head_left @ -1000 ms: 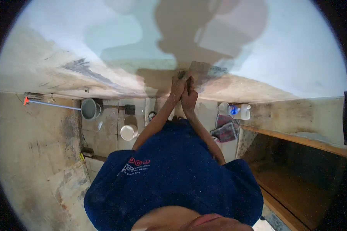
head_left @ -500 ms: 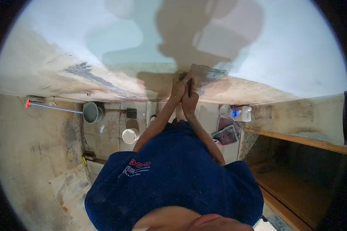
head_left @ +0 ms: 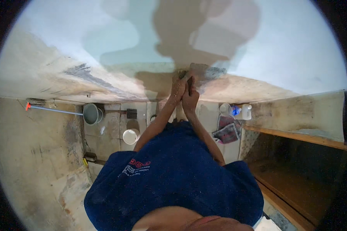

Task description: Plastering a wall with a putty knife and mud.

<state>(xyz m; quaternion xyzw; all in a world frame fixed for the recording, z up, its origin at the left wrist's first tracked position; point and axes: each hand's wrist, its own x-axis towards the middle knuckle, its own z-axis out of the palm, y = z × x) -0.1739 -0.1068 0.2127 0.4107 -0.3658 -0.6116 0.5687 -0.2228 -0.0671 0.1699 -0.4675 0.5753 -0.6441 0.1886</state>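
Note:
Both my arms reach forward to the wall (head_left: 250, 85), where my hands meet close together at its lower, stained part. My left hand (head_left: 177, 86) is closed, its fingers up against the wall beside a small dark spot. Just right of it and a little nearer, my right hand (head_left: 190, 99) is curled into a fist. A narrow dark shape shows between the two hands, too small to name. What either hand grips is hidden by the fingers. A dark grey patch (head_left: 209, 71) marks the wall to the right of my fingertips.
On the floor at left stand a grey bucket (head_left: 91, 114) and a white tub (head_left: 130, 136). A blue-handled brush (head_left: 58, 109) leans near the left wall. At right are a white jug (head_left: 246, 112), a blue bottle (head_left: 235, 111), dark cloths (head_left: 226, 133) and a wooden-edged shelf (head_left: 297, 136).
My hands hold nearly the same place on the wall. The view and the shadow on the wall have shifted very slightly.

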